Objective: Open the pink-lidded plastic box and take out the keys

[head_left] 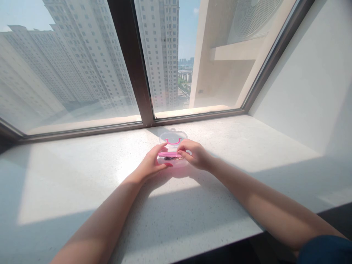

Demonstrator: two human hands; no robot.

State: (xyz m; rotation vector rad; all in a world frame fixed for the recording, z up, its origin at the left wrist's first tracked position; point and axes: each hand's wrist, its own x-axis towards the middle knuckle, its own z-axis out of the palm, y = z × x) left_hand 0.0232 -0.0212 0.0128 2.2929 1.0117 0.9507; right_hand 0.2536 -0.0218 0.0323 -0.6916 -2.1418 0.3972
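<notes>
A small clear-and-pink plastic case (180, 163) sits on the white sill, its clear lid (173, 136) swung up and back, with a pink handle on it. My left hand (152, 160) is curved around the case's left side, thumb at the front and fingers over the back. A pink inner tray (167, 154) spans the case opening. My right hand (195, 154) has thumb and forefinger pinched at the tray's right end; its other fingers are curled. Small dark items (169, 158) show below the tray, too small to name.
The pale speckled sill (82, 176) runs along a window with a dark frame (132, 58). A white wall (305, 80) closes off the right side. The sill's front edge drops to a dark area at the lower right. Tall buildings stand outside.
</notes>
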